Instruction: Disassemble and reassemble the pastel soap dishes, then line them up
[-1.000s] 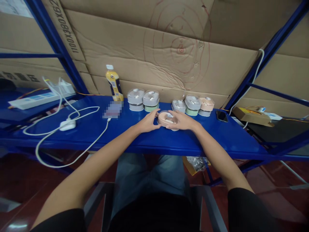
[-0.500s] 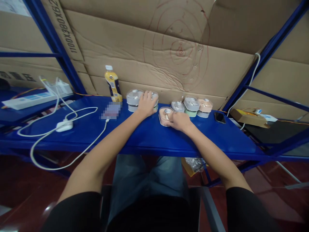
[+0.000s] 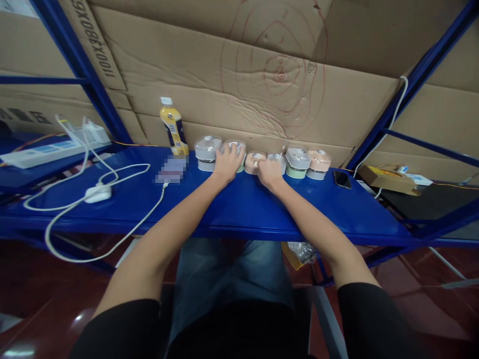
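My left hand (image 3: 227, 164) lies over a stacked pair of lidded plastic boxes (image 3: 239, 148), a grey one above a green one, its fingers curled across the clear lid. Beside that stack sits a single low pink box (image 3: 253, 163) with a clear lid. The closed fingers of my right hand (image 3: 270, 170) are at the right edge of the pink box, and a low grey box (image 3: 279, 160) is partly hidden behind that hand. To the left stands a grey stack (image 3: 207, 153). On the right are a grey-over-green stack (image 3: 297, 162) and a pink-over-grey stack (image 3: 319, 163).
A yellow drink bottle (image 3: 174, 127), a blurred-out flat object (image 3: 171, 169) and a white charger (image 3: 98, 193) with cables occupy the left of the blue table (image 3: 239, 214). A black phone (image 3: 342, 179) lies right. Cardboard (image 3: 187, 65) backs the table; blue posts (image 3: 107, 114) frame it.
My right hand has pushed the pink box away from me and slightly left, into line with the other boxes. My left hand stays on its stack.
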Tool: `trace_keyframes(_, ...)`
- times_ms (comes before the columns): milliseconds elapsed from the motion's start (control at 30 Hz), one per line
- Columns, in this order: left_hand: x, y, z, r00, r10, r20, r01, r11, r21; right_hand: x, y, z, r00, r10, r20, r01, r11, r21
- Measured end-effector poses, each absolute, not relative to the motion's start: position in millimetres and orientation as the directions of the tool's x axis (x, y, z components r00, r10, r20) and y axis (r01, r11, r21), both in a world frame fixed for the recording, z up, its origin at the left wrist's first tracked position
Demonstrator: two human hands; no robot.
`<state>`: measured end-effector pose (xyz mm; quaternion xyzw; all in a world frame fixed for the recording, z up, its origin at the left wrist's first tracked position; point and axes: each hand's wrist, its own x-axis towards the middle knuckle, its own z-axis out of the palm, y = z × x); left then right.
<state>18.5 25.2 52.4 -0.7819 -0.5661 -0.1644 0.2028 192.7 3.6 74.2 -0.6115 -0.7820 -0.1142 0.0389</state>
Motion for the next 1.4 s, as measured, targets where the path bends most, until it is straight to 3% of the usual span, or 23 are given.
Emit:
trace_keyframes(100, 12.0, 22.2, 52.7, 0.319, 0.782, 0.535, 0.941, -0.33, -0.079, 206.0, 2.7, 66.7, -0.185, 0.927, 0.327, 0.983, 0.181, 0.044)
trace_keyframes(200, 1.8, 17.3, 54.7, 0.373, 0.695, 0.615, 0.882, -0.471, -0.003, 228.1, 4.5, 66.8, -0.131, 0.904, 0.408, 0.971, 0.199, -0.129)
trace_keyframes(300, -6.3, 6.9, 54.0, 0.557, 0.552, 0.621, 0.715, -0.699, -0.02, 255.7, 9.0, 73.5, -0.154, 0.818, 0.554, 0.874, 0.375, -0.31)
trace_keyframes(367, -7.5, -2.5, 50.0, 0.686, 0.44, 0.579, 0.565, -0.824, -0.042, 272.6, 10.2, 77.4, -0.282, 0.746, 0.603, 0.754, 0.561, -0.342)
trace_keyframes(433, -5.8, -11.8, 43.8, 0.762, 0.361, 0.537, 0.455, -0.889, -0.048, 284.3, 8.3, 77.9, -0.453, 0.709, 0.541, 0.626, 0.685, -0.373)
trace_keyframes(567, -2.0, -21.8, 31.7, 0.818, 0.33, 0.471, 0.395, -0.918, -0.043, 286.4, -1.7, 69.0, -0.651, 0.687, 0.323, 0.504, 0.71, -0.492)
trace_keyframes(733, -4.5, -20.4, 21.8, 0.776, 0.395, 0.492, 0.41, -0.908, 0.082, 272.9, -10.7, 57.3, -0.67, 0.677, 0.305, 0.512, 0.718, -0.472)
trace_keyframes(900, -0.5, -16.5, 12.6, 0.635, 0.583, 0.508, 0.428, -0.812, 0.397, 262.3, -17.1, 54.2, -0.646, 0.712, 0.275, 0.585, 0.694, -0.419)
trace_keyframes(1000, 0.3, -12.1, 8.6, 0.597, 0.649, 0.472, 0.403, -0.751, 0.523, 262.3, -17.2, 56.3, -0.655, 0.702, 0.278, 0.567, 0.7, -0.434)
trace_keyframes(1100, -3.3, -10.5, 8.0, 0.586, 0.655, 0.478, 0.412, -0.748, 0.52, 275.0, -10.9, 62.1, -0.589, 0.745, 0.311, 0.589, 0.66, -0.466)
trace_keyframes(1267, -5.4, -18.7, 11.9, 0.655, 0.621, 0.431, 0.494, -0.783, 0.377, 307.3, -0.4, 70.2, -0.357, 0.86, 0.364, 0.71, 0.503, -0.493)
trace_keyframes(1400, -0.5, -23.7, 14.0, 0.674, 0.615, 0.41, 0.512, -0.788, 0.342, 315.6, 0.0, 70.6, -0.293, 0.885, 0.362, 0.716, 0.454, -0.531)
